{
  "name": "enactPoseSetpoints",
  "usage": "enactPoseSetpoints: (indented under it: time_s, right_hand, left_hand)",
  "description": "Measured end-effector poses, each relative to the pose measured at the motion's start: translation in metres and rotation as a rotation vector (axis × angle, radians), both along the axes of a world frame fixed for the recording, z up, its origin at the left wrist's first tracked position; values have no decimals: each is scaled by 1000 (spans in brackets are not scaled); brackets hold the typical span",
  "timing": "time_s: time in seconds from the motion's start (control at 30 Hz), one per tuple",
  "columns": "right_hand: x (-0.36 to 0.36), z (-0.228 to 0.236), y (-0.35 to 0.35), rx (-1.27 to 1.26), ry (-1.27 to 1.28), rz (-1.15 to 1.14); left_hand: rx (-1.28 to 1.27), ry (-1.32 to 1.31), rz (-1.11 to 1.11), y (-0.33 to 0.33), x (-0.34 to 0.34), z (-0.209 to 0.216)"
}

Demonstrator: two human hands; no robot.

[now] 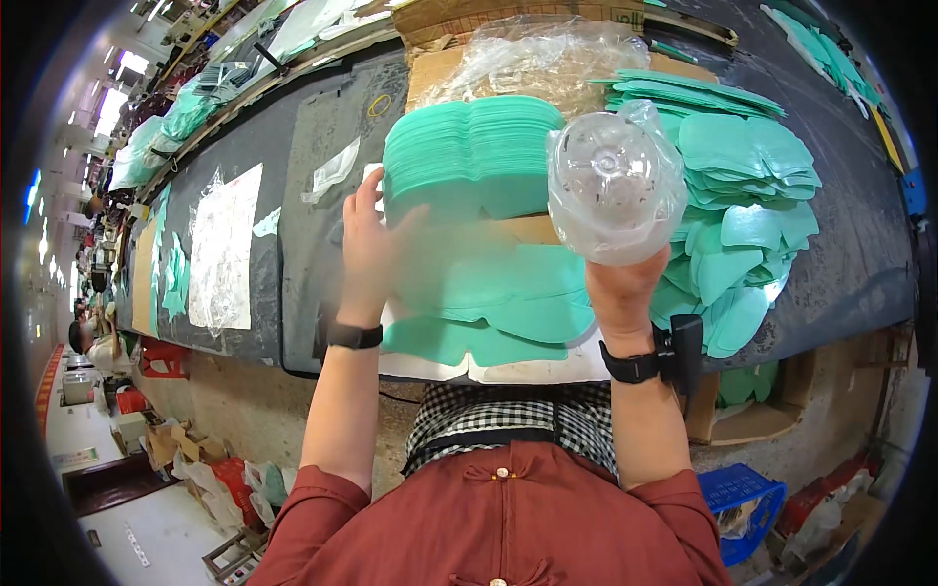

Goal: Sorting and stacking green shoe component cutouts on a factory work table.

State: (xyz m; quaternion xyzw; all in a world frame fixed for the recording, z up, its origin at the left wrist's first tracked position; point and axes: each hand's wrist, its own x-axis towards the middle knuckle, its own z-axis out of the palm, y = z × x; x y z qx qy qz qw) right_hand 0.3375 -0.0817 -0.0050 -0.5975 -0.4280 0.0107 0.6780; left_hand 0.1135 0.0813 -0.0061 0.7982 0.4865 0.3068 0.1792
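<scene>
Presently, right hand [628, 285] grips clear container [611, 176]; left hand [363, 249] is open, apparently empty.
Clear container seems raised off the green sheets [532, 327] between both hands, perhaps to avoid pressing them; left hand spreads its fingers beside the fanned green stack [469, 146] beyond, possibly to steady it; contact unclear.

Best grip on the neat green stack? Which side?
I'd take the green stack by its left edge, coming from the left: sheets line up there, the left hand is beside it, and the clear container in the right hand crowds the right edge.
</scene>
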Motion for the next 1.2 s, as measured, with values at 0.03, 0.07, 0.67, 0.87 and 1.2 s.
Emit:
enactPoseSetpoints:
  time_s: [0.03,0.07,0.67,0.87,1.2]
  right_hand:
    - [0,0,2,20,-63,-34]
    - [1,-1,4,39,-127,-67]
    - [-57,12,-1,-183,-159,335]
    - [22,8,-47,-119,-89,-43]
    - [21,15,-67,-179,-634,261]
  left_hand:
    - [-16,27,45,1,4,-1]
    - [-80,9,83,0,5,-2]
    - [-421,-510,-35,0,-46,27]
    - [-739,-697,-16,-33,-76,57]
    - [-583,-331,-153,-98,-47,-8]
